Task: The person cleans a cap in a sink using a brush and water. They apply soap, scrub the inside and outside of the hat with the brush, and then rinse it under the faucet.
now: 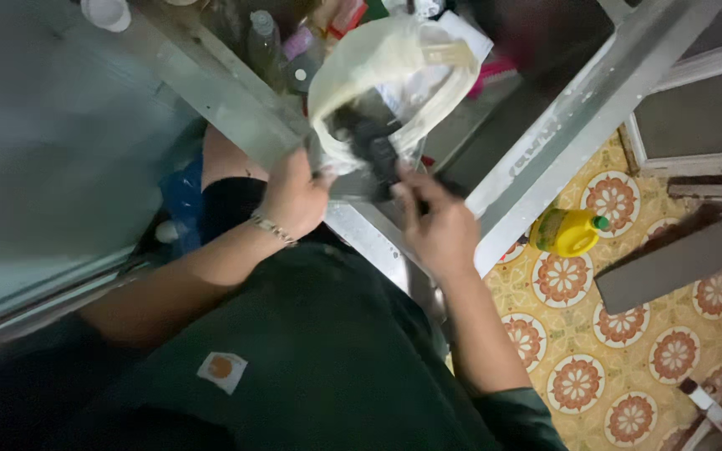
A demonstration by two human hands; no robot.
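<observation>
A person in a dark green shirt stands at a metal counter (545, 134), working at a pale plastic bag (394, 67) that rests on the counter at about 12 o'clock from the body. The left hand (294, 194), a bracelet (273, 228) on its wrist, is closed on the bag's near edge at its 7 o'clock side; the grip appears to hold the mouth open and keep the thin plastic from slumping. The right hand (436, 221) is curled, its fingers pinched on a dark object (373, 146) at the mouth of the bag, just beside the left hand. What the object is cannot be told; it is blurred and in shadow. The bag's top stands up and gapes, seemingly because both hands spread it.

Bottles (282, 46) crowd the back of the counter at 11 o'clock from the bag, well clear of the hands. A white cup (106, 12) sits at the upper left corner. The counter's edge runs diagonally from 1 o'clock down toward the waist.

The floor (628, 334), at 3 to 5 o'clock, is yellow tile with round orange-and-white flower medallions. A yellow jug (568, 231) with a green cap lies on it just beside the counter's edge. A grey slab (678, 259) leans above the tiles at 3 o'clock. The light is dim.
</observation>
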